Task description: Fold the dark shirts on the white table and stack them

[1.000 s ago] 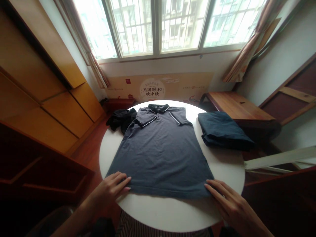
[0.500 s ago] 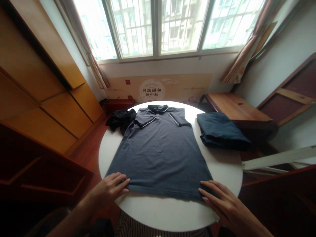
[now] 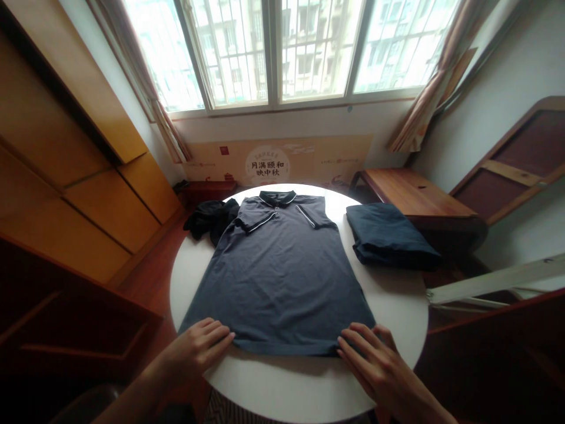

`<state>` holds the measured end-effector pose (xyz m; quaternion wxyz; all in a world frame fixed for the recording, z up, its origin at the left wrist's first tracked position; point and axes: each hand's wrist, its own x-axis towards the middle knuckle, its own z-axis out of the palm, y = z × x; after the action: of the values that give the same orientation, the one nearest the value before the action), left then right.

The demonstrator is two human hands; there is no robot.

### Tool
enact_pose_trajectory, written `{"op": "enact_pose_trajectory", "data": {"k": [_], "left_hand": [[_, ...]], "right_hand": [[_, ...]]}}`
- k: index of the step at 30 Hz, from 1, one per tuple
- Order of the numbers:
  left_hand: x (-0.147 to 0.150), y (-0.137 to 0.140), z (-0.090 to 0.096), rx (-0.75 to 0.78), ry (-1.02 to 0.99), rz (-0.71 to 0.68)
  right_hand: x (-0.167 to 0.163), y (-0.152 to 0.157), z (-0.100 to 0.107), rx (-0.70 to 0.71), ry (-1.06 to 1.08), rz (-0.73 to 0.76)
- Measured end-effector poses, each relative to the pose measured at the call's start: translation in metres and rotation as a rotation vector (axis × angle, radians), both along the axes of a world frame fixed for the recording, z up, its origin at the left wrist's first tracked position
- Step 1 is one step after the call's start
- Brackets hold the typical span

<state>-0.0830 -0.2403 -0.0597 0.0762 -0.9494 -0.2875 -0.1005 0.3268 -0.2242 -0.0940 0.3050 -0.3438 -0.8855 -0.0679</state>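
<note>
Grey polo shirt (image 3: 286, 277) flat on white round table (image 3: 286, 386). Left hand (image 3: 203, 346) and right hand (image 3: 373, 362) at hem corners, fingers bent; pinching or pressing, can't tell. Step looks like hem-handling; next move calls for even grip.

Left hand (image 3: 203, 343), right hand (image 3: 373, 356) bare; fingers (image 3: 353, 359) slender; forearms (image 3: 143, 383) bare (nails (image 3: 232, 336) blurred).

A printed banner (image 3: 304, 158) runs beneath the wide window (image 3: 315, 50).
</note>
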Motion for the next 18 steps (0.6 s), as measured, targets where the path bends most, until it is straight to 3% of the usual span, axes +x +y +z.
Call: {"op": "enact_pose_trajectory", "data": {"k": [12,18], "left_hand": [[0.009,0.003,-0.002,-0.004,-0.109,0.062],[0.016,0.003,-0.016,-0.104,-0.127,0.112]], "right_hand": [[-0.015,0.014,0.005,-0.070,-0.163,0.073],[-0.030,0.018,0.014,0.020,-0.138,0.093]]}}
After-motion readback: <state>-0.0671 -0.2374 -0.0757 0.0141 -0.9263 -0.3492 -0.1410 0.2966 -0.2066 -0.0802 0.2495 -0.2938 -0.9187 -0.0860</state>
